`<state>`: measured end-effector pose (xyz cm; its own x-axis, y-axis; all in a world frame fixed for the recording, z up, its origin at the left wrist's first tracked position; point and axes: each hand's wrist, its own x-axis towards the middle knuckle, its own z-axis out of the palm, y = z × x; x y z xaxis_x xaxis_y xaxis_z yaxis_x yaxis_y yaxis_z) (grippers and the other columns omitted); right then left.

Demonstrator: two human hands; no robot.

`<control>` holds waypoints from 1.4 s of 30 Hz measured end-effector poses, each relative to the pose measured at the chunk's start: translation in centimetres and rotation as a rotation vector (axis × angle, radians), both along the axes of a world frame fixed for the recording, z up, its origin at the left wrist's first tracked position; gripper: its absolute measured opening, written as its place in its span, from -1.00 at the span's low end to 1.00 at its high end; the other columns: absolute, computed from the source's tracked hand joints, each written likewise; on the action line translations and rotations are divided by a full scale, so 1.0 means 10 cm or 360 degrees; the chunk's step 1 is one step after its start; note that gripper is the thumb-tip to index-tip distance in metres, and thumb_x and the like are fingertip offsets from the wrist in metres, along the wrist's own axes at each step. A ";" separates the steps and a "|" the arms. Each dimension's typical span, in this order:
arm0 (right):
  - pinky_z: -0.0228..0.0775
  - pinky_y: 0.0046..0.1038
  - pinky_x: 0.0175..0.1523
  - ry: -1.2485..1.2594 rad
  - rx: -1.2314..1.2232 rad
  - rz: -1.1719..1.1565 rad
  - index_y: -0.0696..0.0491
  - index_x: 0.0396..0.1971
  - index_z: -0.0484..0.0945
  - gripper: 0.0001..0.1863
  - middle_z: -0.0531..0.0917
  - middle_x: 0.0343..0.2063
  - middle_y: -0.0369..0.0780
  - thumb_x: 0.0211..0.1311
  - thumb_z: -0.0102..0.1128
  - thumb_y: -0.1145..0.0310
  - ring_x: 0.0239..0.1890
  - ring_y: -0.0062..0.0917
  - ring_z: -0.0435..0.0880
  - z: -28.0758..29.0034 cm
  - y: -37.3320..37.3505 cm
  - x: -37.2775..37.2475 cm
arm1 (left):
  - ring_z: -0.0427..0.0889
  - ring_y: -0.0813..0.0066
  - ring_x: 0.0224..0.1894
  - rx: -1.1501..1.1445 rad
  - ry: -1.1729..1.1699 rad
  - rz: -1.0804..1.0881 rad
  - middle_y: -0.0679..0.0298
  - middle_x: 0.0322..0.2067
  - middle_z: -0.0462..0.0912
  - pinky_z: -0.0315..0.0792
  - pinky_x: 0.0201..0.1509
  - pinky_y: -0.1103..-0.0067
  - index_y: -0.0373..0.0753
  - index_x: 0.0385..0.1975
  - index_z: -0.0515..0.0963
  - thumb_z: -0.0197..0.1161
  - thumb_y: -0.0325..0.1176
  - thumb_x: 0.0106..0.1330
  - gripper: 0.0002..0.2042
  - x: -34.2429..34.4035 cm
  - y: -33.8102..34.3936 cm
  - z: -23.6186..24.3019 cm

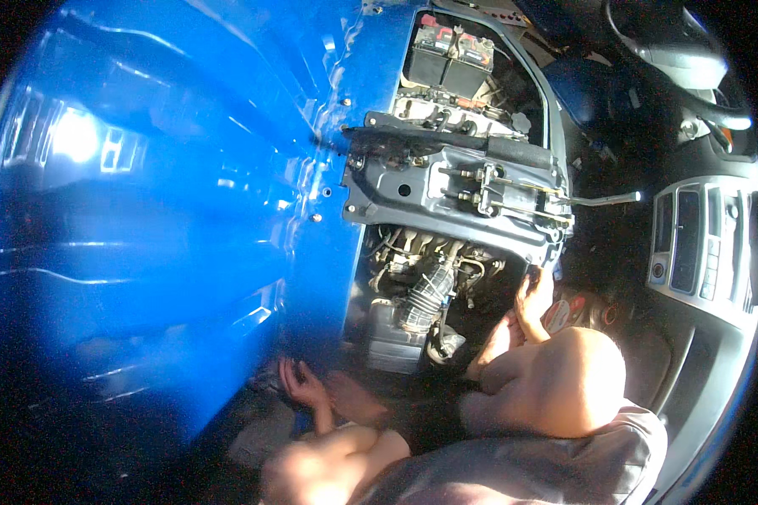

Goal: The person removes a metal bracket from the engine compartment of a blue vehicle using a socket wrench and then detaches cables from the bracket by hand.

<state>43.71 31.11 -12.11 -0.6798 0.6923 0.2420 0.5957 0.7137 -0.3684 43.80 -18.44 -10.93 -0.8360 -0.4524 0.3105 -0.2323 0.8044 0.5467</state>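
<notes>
A large blue body panel point(168, 210) fills the left half of the frame, glossy and streaked with glare. At its lower edge, low and left of centre, the left hand point(301, 385) sits in shadow with the fingers curled; it lies against the dark floor beside the panel, and whether it grips anything there cannot be told.

At centre, the opened engine bay point(446, 278) shows. A black battery point(446, 52) sits at the top of the frame, and below it a grey metal bracket point(446, 189) crosses the opening with rods and cables along it. Under the bracket a black ribbed air hose point(427, 290) runs down among pipes.

Right of the hose, the right hand point(535, 295) reaches up to the bracket's lower right edge, its fingers bent and touching the rim there; it looks loosely closed on that edge, holding no loose item.

At the far right the grey dashboard console point(699, 244) curves down, with the steering wheel point(682, 59) above it.
</notes>
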 end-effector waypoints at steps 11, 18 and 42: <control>0.39 -0.27 0.03 -0.0046 0.0243 0.0055 0.10 -0.03 0.47 -0.62 0.58 -0.16 -0.06 0.18 0.12 0.25 -0.10 -0.20 0.56 -0.09 0.12 -0.01 | 0.60 0.14 -0.17 0.0094 -0.0118 0.0145 0.06 -0.24 0.66 0.44 -0.03 0.38 -0.37 -0.25 0.63 0.26 -0.51 0.17 -0.83 0.01 -0.08 0.03; 0.39 -0.27 0.02 -0.0072 0.0494 0.0138 0.10 -0.03 0.47 -0.61 0.58 -0.16 -0.06 0.18 0.11 0.24 -0.10 -0.20 0.56 -0.30 0.25 0.19 | 0.59 0.12 -0.05 -0.0125 -0.0037 -0.0096 0.02 -0.19 0.65 0.45 0.03 0.37 -0.36 -0.24 0.63 0.23 -0.53 0.18 -0.83 -0.03 -0.06 -0.03; 0.39 -0.30 -0.04 -0.0199 0.0278 0.0127 0.11 -0.07 0.47 -0.66 0.57 -0.22 -0.11 0.17 0.11 0.30 -0.19 -0.26 0.58 0.00 0.10 0.06 | 0.60 0.20 -0.15 0.0008 0.0035 -0.0035 0.12 -0.27 0.63 0.47 -0.04 0.42 -0.35 -0.19 0.58 0.30 -0.55 0.14 -0.78 0.09 -0.25 -0.23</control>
